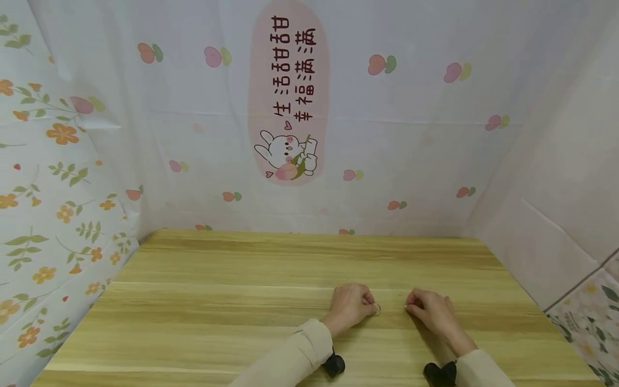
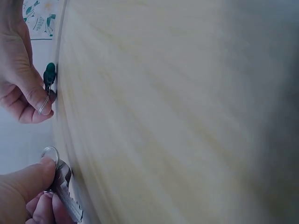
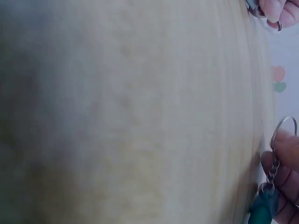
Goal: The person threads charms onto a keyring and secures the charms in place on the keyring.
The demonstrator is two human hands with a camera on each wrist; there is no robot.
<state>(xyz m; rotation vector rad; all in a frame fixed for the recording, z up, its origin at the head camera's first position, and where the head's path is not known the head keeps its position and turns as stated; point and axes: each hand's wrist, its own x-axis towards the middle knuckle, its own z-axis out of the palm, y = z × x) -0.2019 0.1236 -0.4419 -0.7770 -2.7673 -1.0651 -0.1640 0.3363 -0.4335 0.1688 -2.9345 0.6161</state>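
My left hand (image 1: pixel 352 305) pinches a metal key ring (image 2: pixel 56 156) between thumb and fingers, with a silver key (image 2: pixel 68 198) hanging from it in the left wrist view. Across a short gap, my right hand (image 1: pixel 432 312) holds a keychain by its thin split ring (image 3: pixel 296 125). A short metal chain (image 3: pixel 272 172) runs from that ring to a dark green charm (image 3: pixel 261 212), partly hidden by the fingers in the right wrist view. Both hands are low over the wooden tabletop, facing each other, and the two rings are apart.
The wood-grain table (image 1: pixel 217 312) spreads around both hands. Behind it hangs a pale printed cloth (image 1: pixel 416 129), with a flowered cloth (image 1: pixel 58 177) at the left. Black wrist straps (image 1: pixel 333 364) show beside the cream sleeves (image 1: pixel 290 357).
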